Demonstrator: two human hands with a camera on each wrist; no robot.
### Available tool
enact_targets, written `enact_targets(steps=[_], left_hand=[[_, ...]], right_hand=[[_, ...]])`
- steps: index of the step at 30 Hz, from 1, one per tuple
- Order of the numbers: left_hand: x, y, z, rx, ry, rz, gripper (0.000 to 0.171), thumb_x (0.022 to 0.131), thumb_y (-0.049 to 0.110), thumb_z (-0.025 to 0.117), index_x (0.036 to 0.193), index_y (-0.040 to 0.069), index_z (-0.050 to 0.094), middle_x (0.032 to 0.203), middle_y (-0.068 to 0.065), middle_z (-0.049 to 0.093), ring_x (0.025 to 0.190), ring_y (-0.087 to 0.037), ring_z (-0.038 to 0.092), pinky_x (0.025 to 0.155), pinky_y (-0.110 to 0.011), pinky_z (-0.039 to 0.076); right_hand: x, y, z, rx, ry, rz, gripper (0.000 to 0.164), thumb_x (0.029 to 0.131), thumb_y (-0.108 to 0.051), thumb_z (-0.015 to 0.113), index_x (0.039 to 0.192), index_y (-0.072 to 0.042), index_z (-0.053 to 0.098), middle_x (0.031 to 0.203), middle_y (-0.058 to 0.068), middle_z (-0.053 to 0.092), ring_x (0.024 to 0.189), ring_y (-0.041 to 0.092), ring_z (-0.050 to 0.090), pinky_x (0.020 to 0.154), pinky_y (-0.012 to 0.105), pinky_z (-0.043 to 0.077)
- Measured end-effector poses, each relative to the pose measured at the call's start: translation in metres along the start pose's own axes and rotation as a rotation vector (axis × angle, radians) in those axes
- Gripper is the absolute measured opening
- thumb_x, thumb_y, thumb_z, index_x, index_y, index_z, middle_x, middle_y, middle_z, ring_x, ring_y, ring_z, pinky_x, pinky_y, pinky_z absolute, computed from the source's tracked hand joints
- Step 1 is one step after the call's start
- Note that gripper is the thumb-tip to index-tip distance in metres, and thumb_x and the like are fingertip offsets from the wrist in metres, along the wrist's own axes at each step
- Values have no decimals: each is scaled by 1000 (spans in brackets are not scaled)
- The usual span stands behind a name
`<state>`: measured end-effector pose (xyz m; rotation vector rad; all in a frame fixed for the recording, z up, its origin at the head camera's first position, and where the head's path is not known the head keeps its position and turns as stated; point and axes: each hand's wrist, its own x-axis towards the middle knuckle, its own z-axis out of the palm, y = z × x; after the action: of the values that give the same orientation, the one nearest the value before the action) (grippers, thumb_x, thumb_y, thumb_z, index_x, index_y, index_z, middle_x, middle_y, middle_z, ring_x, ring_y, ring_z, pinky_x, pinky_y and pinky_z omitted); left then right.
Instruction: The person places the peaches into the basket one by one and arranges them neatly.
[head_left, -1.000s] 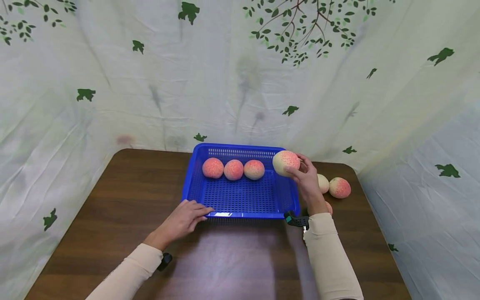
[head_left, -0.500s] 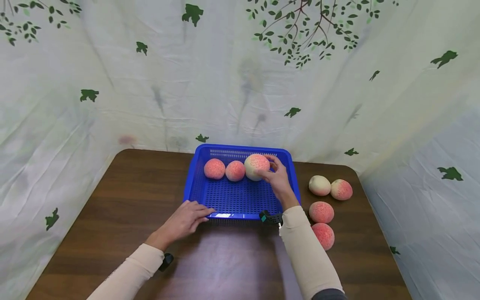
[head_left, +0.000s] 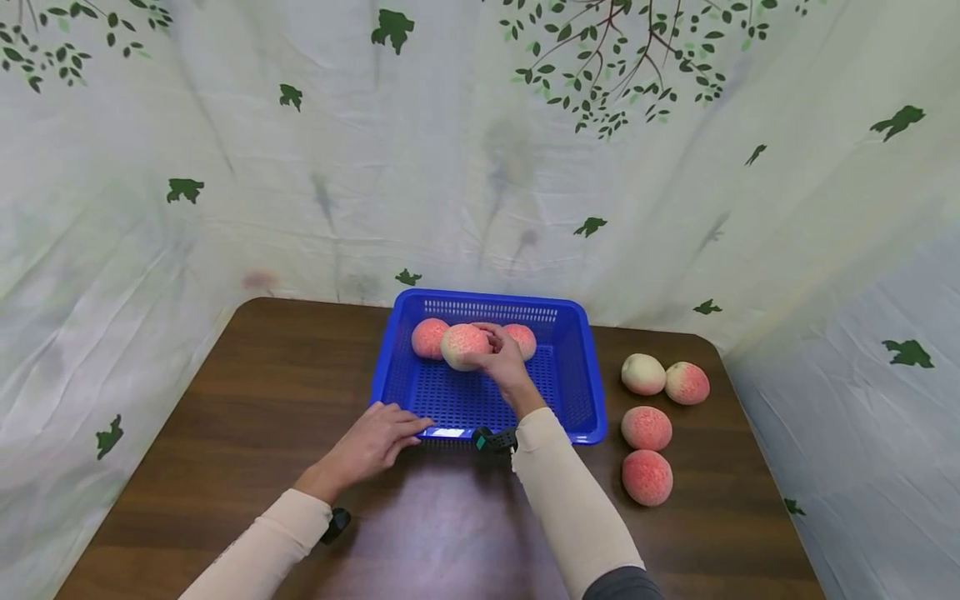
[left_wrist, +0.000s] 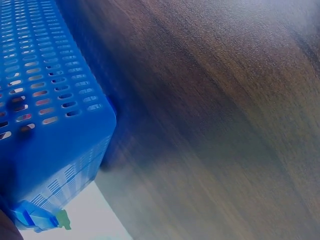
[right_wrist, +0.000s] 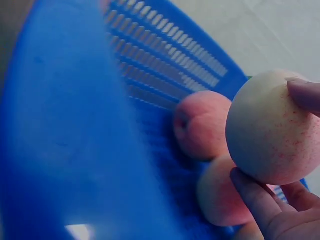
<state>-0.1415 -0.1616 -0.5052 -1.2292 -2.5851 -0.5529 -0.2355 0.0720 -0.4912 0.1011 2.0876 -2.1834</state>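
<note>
My right hand (head_left: 504, 367) holds a pale, pink-speckled peach (head_left: 464, 347) over the blue basket (head_left: 592, 392), between thumb and fingers. In the right wrist view the thumb lies on one side of this peach (right_wrist: 272, 130), with fingers below. Three peaches sit in the basket along its back: a pink one (head_left: 430, 338) at the left, one mostly hidden behind the held peach and hand, and another (head_left: 521, 341) to the right. At the front left corner, my left hand (head_left: 371, 442) holds the basket's rim, fingers over its edge. The left wrist view shows the slotted wall (left_wrist: 55, 95).
Right of the basket on the brown wooden table (head_left: 247, 392) lie a pale peach (head_left: 642, 374), a half-pink peach (head_left: 687, 383) and two redder peaches, one (head_left: 647, 428) behind the other (head_left: 647, 477). A white curtain (head_left: 465, 167) with a leaf print hangs behind and beside the table.
My right hand has carried the peach leftward from the basket's right rim, now in front of the middle of the row. The peaches on the right have come fully into view. The left hand stays put.
</note>
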Motion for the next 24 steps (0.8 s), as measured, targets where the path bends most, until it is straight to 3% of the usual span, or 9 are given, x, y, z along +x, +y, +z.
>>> enact_targets(steps=[3,10,17,24], left_hand=[[0,0,-1,3,16,2,29,86,15,70,114,10,72,99,-1,72,83,-18,57,70,-30,37],[-1,0,-1,19,47,40,28,84,15,71,111,10,73,97,-1,72,82,-18,58,70,-31,39],[-2,0,-2,15,31,29,27,86,16,70,112,10,72,98,-2,72,84,-19,58,72,-33,39],[-2,-1,-1,15,51,51,26,86,16,70,111,10,73,97,-2,71,84,-20,58,72,-34,40]], right_hand=[[-1,3,10,-46,-25,-12,58,72,3,78,126,-8,57,121,12,56,102,20,52,74,29,46],[-2,13,27,-132,-56,50,58,72,1,78,126,-6,58,125,15,57,99,21,52,69,27,45],[-5,20,42,-214,-62,46,61,68,2,79,125,-1,57,122,16,61,104,23,56,84,32,48],[-4,26,56,-299,-8,43,61,66,3,80,121,1,54,114,15,59,99,25,56,87,38,48]])
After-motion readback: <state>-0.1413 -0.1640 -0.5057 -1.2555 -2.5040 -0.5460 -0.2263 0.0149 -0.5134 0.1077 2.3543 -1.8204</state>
